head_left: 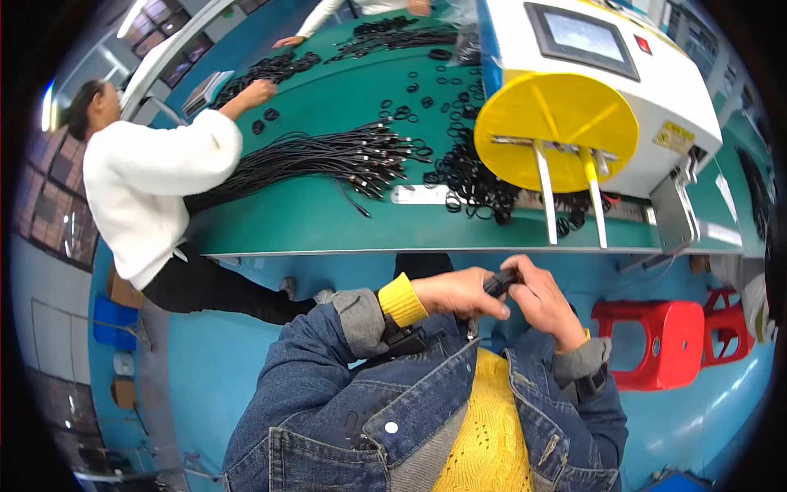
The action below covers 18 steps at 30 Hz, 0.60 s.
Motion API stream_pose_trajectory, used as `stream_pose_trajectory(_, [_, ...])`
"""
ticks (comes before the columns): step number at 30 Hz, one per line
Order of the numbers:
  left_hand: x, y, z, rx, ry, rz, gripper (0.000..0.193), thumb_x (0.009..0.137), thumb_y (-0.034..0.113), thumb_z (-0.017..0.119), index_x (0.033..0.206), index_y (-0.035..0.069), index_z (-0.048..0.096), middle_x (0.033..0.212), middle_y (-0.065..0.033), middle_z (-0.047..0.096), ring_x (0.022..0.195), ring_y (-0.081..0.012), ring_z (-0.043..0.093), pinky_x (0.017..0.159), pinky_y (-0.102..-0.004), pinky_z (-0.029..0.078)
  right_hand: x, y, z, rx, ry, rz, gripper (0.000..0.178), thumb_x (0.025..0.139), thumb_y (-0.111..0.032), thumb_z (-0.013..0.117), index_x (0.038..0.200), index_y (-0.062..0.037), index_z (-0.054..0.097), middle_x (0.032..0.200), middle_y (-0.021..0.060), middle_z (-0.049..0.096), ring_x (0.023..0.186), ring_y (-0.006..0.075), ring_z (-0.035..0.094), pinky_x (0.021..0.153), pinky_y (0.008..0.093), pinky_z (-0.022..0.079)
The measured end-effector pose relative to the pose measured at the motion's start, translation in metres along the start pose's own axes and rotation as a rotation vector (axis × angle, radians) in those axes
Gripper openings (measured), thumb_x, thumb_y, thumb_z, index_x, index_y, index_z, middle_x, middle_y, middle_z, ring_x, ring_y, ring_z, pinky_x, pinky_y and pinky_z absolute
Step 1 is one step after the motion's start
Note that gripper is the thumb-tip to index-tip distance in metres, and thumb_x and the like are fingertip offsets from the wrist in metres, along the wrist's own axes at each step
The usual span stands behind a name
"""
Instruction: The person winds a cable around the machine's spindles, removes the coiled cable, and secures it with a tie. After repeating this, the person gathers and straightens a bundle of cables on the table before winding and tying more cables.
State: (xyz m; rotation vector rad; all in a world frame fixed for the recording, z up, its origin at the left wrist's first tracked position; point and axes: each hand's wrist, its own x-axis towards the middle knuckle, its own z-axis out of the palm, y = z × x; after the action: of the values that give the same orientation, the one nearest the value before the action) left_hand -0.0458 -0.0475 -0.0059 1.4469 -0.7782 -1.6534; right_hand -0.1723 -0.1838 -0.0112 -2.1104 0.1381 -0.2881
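Note:
Close in front of my body, just off the table's near edge, my left hand [461, 293] and my right hand [541, 302] meet around a small black cable bundle [497, 284]. Both hands are closed on it, the left from one side and the right fingers over its other end. Much of the bundle is hidden by my fingers. Beyond my hands, on the green table [320, 234], lies a long bunch of black cables [311, 157] with metal plug ends. A heap of black loops [471, 184] sits right of those plugs.
A white machine [656, 107] with a screen, a yellow disc [533, 115] and two projecting rods stands at the right. A person in white [156, 164] works at the left; another person's arms reach in at the far side. Red stools [668, 344] stand at my right.

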Motion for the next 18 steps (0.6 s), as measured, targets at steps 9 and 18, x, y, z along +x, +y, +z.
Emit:
stream_pose_trajectory(9, [0.005, -0.018, 0.006, 0.642, 0.379, 0.212, 0.040, 0.071, 0.026, 0.068, 0.099, -0.001, 0.057, 0.080, -0.0150, 0.065, 0.069, -0.0297, 0.062, 0.069, -0.0362, 0.049, 0.014, -0.008, 0.041, -0.245, 0.205, 0.105, 0.031, 0.083, -0.028, 0.056, 0.084, 0.0018, 0.046, 0.068, 0.0234, 0.057, 0.063, 0.0419, 0.056, 0.058, 0.0460, 0.044])
stream_pose_trajectory(18, [-0.025, -0.031, -0.030, -0.144, -0.131, -0.338, 0.018, 0.083, 0.023, 0.059, 0.081, 0.005, 0.059, 0.064, -0.0023, 0.058, 0.050, -0.0072, 0.051, 0.043, -0.0216, 0.039, 0.000, 0.019, 0.047, 0.356, -0.206, 0.534, 0.039, 0.089, -0.038, 0.050, 0.084, 0.0003, 0.051, 0.059, 0.0110, 0.056, 0.047, 0.0194, 0.053, 0.048, 0.0307, 0.042])
